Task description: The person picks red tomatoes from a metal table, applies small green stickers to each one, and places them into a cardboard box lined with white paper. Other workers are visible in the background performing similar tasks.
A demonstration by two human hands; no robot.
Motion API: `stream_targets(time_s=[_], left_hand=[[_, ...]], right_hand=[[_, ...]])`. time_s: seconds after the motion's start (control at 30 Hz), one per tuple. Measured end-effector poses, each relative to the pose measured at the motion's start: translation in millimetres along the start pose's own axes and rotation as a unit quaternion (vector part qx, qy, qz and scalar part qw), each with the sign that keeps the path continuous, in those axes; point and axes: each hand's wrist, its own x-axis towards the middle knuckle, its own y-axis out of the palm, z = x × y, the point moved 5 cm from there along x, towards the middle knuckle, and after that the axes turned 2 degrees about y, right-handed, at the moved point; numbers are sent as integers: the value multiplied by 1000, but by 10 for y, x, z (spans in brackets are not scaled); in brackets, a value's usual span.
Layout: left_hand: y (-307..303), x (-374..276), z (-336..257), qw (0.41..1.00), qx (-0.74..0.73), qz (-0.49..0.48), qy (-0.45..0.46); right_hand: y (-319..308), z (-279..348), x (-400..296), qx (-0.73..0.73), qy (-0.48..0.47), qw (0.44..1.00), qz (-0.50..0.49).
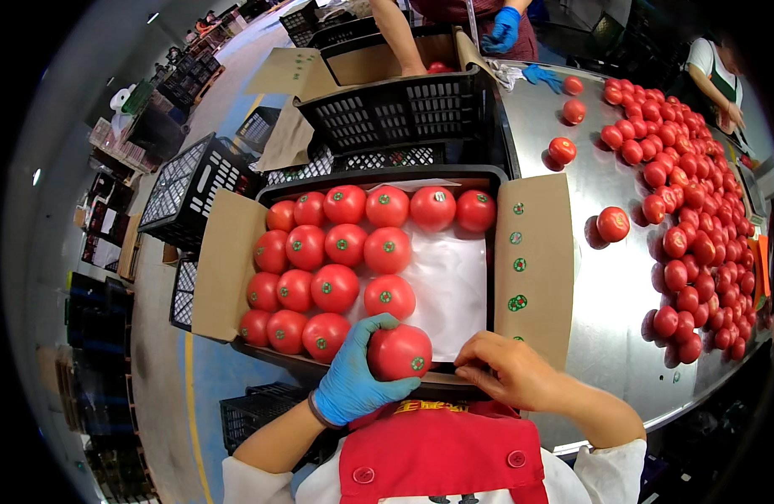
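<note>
My left hand (357, 372), in a blue glove, holds a red tomato (401, 351) with a small green sticker over the near edge of a lined black crate. Bare and apparently empty, my right hand (510, 372) hovers at the crate's near right corner, thumb and fingertips close together. Rows of stickered tomatoes (345, 244) fill the crate's left part and its far row; white lining (447, 283) shows at the right. Several green stickers (519, 264) are stuck on the right cardboard flap (538, 239).
A steel table (589, 277) at the right bears a large heap of tomatoes (696, 189) and a few loose ones. Beyond my crate, a co-worker's bare arm (396, 34) reaches into another black crate (387, 113). More black crates (198, 183) stand at the left. Another person is at the far right.
</note>
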Motion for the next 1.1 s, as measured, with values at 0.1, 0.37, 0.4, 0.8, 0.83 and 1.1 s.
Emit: stream_targets(time_s=[0.1,0.37,0.4,0.8,0.83,1.1], left_hand=[[125,-1,-49,999,-4,-19,28],[294,85,-220,989,36,-68,130],[295,93,-231,986,53,-72,142],[332,74,-232,980,77,-103,154],[335,73,-232,980,73,-105,150],[340,73,-290,965,107,-126,203]], right_hand=[[47,9,-62,81,-13,991,-107],[125,27,-86,135,-55,962,-232],[130,19,-84,137,-60,960,-235],[124,0,-109,144,-70,949,-270],[128,-1,-106,148,-67,947,-276],[111,0,-94,126,-48,961,-242]])
